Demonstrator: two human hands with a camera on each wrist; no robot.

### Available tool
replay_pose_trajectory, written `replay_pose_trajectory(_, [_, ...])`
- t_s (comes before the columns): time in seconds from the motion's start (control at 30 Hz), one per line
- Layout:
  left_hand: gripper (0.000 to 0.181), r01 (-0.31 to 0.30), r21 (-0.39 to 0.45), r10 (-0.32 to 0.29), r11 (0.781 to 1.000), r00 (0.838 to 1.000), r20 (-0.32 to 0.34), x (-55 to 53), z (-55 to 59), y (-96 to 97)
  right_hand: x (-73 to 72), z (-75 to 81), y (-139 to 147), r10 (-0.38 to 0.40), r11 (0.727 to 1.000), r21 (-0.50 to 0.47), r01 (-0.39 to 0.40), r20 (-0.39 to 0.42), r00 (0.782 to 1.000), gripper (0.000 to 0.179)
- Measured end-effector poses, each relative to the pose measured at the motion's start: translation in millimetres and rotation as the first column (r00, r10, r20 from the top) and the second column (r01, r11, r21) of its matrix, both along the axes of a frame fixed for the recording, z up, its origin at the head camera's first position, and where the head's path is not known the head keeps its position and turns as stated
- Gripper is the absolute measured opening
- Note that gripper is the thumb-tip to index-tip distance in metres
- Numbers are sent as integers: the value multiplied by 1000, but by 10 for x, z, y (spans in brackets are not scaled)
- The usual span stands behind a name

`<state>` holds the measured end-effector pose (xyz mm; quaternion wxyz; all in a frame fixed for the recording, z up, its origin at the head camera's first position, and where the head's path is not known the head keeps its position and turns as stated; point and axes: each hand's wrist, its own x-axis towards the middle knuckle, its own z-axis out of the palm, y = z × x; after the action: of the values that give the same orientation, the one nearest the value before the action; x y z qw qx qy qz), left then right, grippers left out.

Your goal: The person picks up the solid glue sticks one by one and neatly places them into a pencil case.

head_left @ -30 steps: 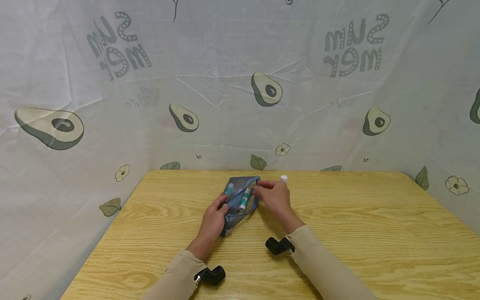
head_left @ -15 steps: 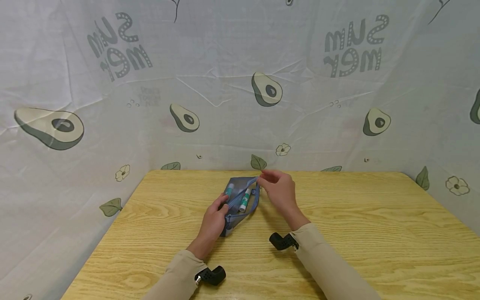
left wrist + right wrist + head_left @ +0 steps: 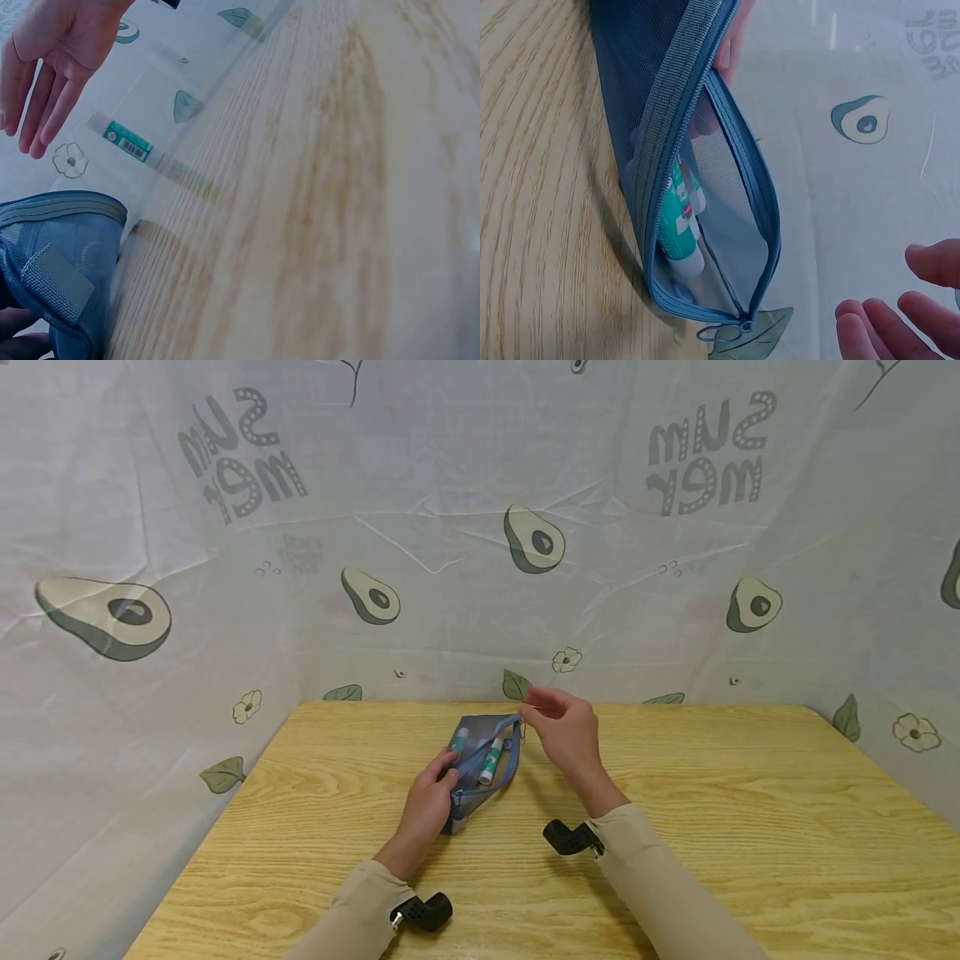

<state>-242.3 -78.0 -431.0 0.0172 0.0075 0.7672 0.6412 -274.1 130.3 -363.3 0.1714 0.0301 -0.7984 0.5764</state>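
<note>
My left hand (image 3: 427,802) grips a blue mesh zipper pouch (image 3: 472,806) by its left side, thumb on top. The pouch mouth gapes, and glue sticks with green labels lie inside; one glue stick (image 3: 491,762) shows through the opening and another glue stick (image 3: 460,742) through the mesh. In the head view my right hand (image 3: 572,735) is just beyond the pouch's far right end, near the zipper pull. The right wrist view shows its fingers (image 3: 881,330) loosely bent and apart from the pouch. In the left wrist view, one more glue stick (image 3: 129,140) stands upright on the table.
The wood-grain table (image 3: 712,827) lies under the pouch and both forearms. A white curtain (image 3: 450,610) printed with avocados and flowers hangs behind the table and at its sides. Black wrist cameras sit on both sleeves.
My right hand has drawn away from the pouch mouth, up and to the right. It now covers the white cap seen beside it a second ago. My left hand and the pouch have barely moved.
</note>
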Motion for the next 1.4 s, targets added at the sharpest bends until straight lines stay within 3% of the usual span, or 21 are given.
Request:
replay_pose_trajectory(0.57, [47, 12, 2, -12, 1000, 1000, 3, -12, 2, 13, -24, 119, 229, -25, 1000, -19, 25, 3, 1000, 41])
replay_pose_trajectory(1.1, [47, 4, -1, -4, 1000, 1000, 6, -24, 25, -5, -75, 302, 539, -148, 987, -57, 148, 11, 989, 44])
replay_pose_trajectory(1.4, [47, 4, -11, -4, 1000, 1000, 2, -33, 45, -23, -106, 287, 578, -129, 989, -65, 134, 68, 989, 52])
